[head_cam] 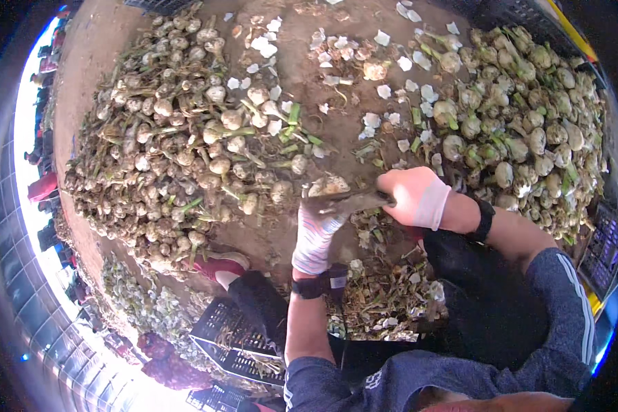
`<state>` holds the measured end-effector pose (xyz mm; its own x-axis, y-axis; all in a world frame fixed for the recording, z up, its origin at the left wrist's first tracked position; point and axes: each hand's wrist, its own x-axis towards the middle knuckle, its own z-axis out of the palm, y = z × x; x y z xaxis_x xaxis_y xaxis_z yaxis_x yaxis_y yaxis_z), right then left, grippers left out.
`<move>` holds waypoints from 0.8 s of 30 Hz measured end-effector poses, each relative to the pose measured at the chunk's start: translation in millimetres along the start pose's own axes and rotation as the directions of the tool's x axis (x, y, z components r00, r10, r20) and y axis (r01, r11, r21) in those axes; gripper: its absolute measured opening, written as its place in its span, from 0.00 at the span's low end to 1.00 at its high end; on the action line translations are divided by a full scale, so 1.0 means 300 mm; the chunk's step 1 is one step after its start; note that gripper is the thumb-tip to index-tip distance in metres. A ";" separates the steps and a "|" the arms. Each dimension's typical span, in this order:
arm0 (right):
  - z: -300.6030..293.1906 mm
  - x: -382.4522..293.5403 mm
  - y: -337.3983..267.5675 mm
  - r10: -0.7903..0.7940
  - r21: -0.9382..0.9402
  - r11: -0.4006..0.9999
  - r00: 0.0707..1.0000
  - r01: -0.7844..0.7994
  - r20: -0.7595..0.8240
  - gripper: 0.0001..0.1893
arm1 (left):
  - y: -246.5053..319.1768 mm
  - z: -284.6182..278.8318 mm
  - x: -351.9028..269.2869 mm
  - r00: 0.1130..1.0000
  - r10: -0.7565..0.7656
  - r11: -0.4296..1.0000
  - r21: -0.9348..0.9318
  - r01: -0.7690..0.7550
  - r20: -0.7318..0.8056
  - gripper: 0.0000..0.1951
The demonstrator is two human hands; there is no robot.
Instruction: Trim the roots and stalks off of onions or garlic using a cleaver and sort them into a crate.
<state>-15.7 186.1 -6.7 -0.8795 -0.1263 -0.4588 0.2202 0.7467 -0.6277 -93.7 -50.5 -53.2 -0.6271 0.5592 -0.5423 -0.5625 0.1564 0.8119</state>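
My left hand (316, 239), in a striped knit glove, is raised in front of me and holds a garlic bulb (330, 184). My right hand (416, 196), also gloved, grips the handle of a flat-bladed cutting tool (347, 201), probably a knife. Its blurred blade lies across the near side of the bulb, over my left fingers, which it partly hides. To the left spreads a large heap of garlic with dry roots and stalks (185, 149). A second heap of garlic bulbs (525, 123), with trimmed stems, lies to the right.
White garlic skins (265, 47) and cut green stem pieces (293, 114) litter the dirt floor (288, 31). Trimmings pile up (391, 296) between my legs. Black plastic crates stand at lower left (237, 335) and far right (603, 252). My red shoe (221, 265) touches the left heap's edge.
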 end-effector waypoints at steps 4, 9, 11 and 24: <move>-0.042 -0.008 -0.036 -0.025 -0.086 0.996 0.995 0.034 0.099 0.13 | -0.082 0.068 -0.049 0.996 0.088 0.991 -0.099 -0.091 -0.034 0.40; -0.050 -0.011 -0.032 -0.011 -0.161 0.986 0.991 0.033 0.132 0.10 | -0.089 0.119 -0.035 0.990 0.138 0.988 -0.076 -0.136 0.016 0.35; -0.024 -0.018 -0.007 -0.046 -0.162 0.985 0.996 0.059 0.081 0.11 | -0.107 0.123 -0.040 0.993 0.121 0.989 -0.082 -0.120 0.003 0.34; 0.081 0.014 0.113 -0.088 -0.092 0.992 0.996 0.090 0.024 0.13 | -0.173 0.106 -0.035 0.982 0.182 0.966 0.198 -0.168 -0.054 0.30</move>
<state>-1.7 195.0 -45.4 -0.8849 -0.2078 -0.4168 0.1003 0.7889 -0.6062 -40.8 -38.7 -82.7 -0.7471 0.5332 -0.3968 -0.3313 0.2189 0.9178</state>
